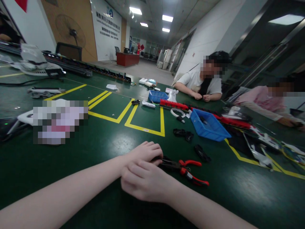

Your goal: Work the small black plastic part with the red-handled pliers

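My left hand [144, 153] has its fingers curled over at the middle of the table. Just in front of it my right hand [147, 181] is closed, its fingertips close to the left hand. A small dark bit shows between the two hands, too hidden to name. Beside them, on the right, lies a pair of pliers [182, 167] with red and black handles spread apart and dark jaws pointing at my fingers. I cannot tell whether the jaws touch my hands. Black bundled cables [183, 134] and another black coiled piece [202, 153] rest beyond the pliers.
A blue bin [209, 125] stands at the right, with a smaller blue bin [158, 96] farther back. Red strips [173, 104] and a white cable [177, 112] lie near them. Yellow tape [145, 129] marks the green table [107, 190]. Two people sit across at the right.
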A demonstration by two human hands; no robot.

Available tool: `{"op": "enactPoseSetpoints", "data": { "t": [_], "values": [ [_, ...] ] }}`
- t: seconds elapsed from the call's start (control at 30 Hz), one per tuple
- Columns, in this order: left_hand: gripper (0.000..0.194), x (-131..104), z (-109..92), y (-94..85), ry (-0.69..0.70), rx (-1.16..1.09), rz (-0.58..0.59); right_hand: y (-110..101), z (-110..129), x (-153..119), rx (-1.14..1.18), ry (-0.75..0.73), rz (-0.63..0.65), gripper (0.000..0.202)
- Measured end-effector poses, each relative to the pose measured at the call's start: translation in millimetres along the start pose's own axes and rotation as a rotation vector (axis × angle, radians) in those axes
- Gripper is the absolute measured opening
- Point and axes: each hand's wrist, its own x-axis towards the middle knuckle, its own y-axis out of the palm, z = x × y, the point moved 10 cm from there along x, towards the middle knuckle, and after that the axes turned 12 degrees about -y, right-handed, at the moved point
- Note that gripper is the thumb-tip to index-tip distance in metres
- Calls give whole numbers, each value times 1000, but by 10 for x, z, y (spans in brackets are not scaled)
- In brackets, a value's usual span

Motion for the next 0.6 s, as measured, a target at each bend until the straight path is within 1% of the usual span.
{"op": "enactPoseSetpoints", "data": {
  "t": [0.07, 0.13, 0.17, 0.23, 0.3, 0.37, 0.43, 0.5, 0.6],
  "values": [
    [9, -8, 2, -2, -12, 15, -6, -71, -31, -254, -80, 76, 39, 20],
    [10, -37, -30, -45, -3, -4, -22, -175, -71, -572, -82, 180, 44, 24],
    [11, -54, -49, -72, 2, -19, -27, -244, -98, -759, -69, 242, 23, 25],
    [12, -80, -78, -114, 4, -45, -21, -297, -179, -1189, -32, 393, 52, 27],
    [12, -90, -89, -134, -7, -65, -2, -294, -272, -1647, 31, 557, 92, 38],
    [11, -85, -88, -133, -24, -84, 22, -217, -372, -2091, 127, 750, 154, 52],
    [10, -75, -89, -119, -39, -98, 43, -162, -451, -2440, 211, 934, 161, 58],
    [10, -67, -94, -103, -51, -107, 54, -93, -459, -2586, 302, 1004, 171, 61],
    [10, -58, -93, -86, -76, -119, 62, -79, -430, -2594, 371, 1028, 155, 67]
  ]
}}
